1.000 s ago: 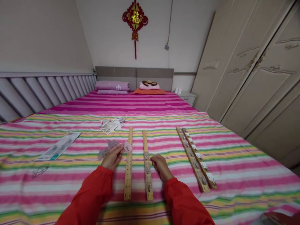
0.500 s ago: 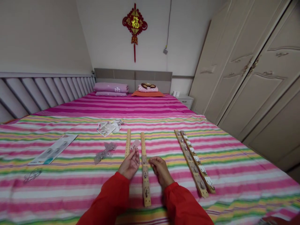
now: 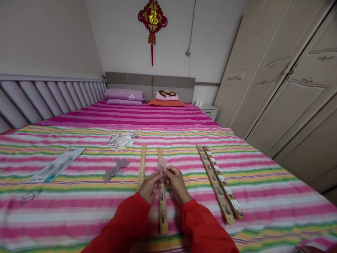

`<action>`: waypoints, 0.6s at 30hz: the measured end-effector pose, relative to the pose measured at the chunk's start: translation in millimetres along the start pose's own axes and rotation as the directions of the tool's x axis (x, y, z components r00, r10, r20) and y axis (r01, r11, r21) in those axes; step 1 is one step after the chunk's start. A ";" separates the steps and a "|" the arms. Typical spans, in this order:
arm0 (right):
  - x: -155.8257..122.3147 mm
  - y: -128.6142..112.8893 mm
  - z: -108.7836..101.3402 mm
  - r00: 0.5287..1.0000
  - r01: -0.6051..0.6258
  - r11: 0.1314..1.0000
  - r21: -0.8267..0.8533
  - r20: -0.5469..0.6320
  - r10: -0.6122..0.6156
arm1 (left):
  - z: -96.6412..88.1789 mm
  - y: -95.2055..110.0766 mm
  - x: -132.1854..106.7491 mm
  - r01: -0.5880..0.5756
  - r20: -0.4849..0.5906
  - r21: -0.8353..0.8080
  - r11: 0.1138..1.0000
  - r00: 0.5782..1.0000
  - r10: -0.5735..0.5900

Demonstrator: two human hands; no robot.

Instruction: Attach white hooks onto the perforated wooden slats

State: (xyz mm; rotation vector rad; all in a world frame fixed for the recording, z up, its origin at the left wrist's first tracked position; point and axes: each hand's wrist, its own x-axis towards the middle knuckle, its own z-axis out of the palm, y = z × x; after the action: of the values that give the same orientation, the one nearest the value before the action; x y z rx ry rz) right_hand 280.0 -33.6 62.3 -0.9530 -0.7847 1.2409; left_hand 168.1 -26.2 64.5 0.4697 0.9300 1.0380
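Note:
My left hand (image 3: pixel 151 187) pinches a clear square adhesive hook (image 3: pixel 162 162) above a narrow wooden strip (image 3: pixel 163 225). From the other side, the thumb and finger of my right hand (image 3: pixel 176 181) close on the lower edge of the same hook. Small metal hooks on clear backings line the near part of this strip; my fingers hide its middle. Just left of it lies a second wooden strip (image 3: pixel 142 162) with rows of small holes, its near end behind my left hand. A small pile of loose clear hooks (image 3: pixel 116 171) rests further left.
On the right lie two strips, one with clear hooks (image 3: pixel 215 182) and one with white-backed hooks (image 3: pixel 228 191). Packaging (image 3: pixel 119 141), a long hook package (image 3: pixel 56 165) and a thin wire-like piece (image 3: pixel 31 194) are on the striped bed sheet (image 3: pixel 86 218). Wardrobe doors (image 3: pixel 284 105) stand at right.
My left hand has brought the clear hook rightward over the middle strip. My right hand has moved up and left to meet it, and the view has shifted slightly.

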 end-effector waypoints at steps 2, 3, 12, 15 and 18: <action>4.8 -2.3 -5.5 1.000 -0.019 0.999 -0.034 0.014 0.019 | -6.0 8.8 7.1 -0.107 -0.002 0.164 0.981 0.994 0.108; 7.5 -3.2 -8.3 0.999 -0.032 0.998 -0.057 0.016 0.033 | -8.7 14.0 11.2 -0.171 -0.014 0.233 0.957 0.984 0.179; 30.2 6.8 -17.8 0.984 -0.140 0.973 -0.185 0.080 0.157 | -10.0 32.7 47.6 -0.334 0.152 0.473 0.815 0.942 0.298; 36.3 13.0 -20.6 0.988 -0.150 0.977 -0.154 0.020 0.155 | -9.7 27.4 57.6 -0.302 0.123 0.483 0.822 0.953 0.278; 41.6 19.5 -23.1 0.989 -0.144 0.981 -0.130 -0.035 0.140 | -11.3 22.5 65.9 -0.264 0.082 0.511 0.818 0.962 0.260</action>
State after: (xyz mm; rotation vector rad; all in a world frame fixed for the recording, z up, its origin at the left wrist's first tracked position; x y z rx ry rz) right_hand 299.8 4.8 34.5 -1.1476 -0.7972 1.3093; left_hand 159.6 41.5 46.4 1.0808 1.1635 1.0225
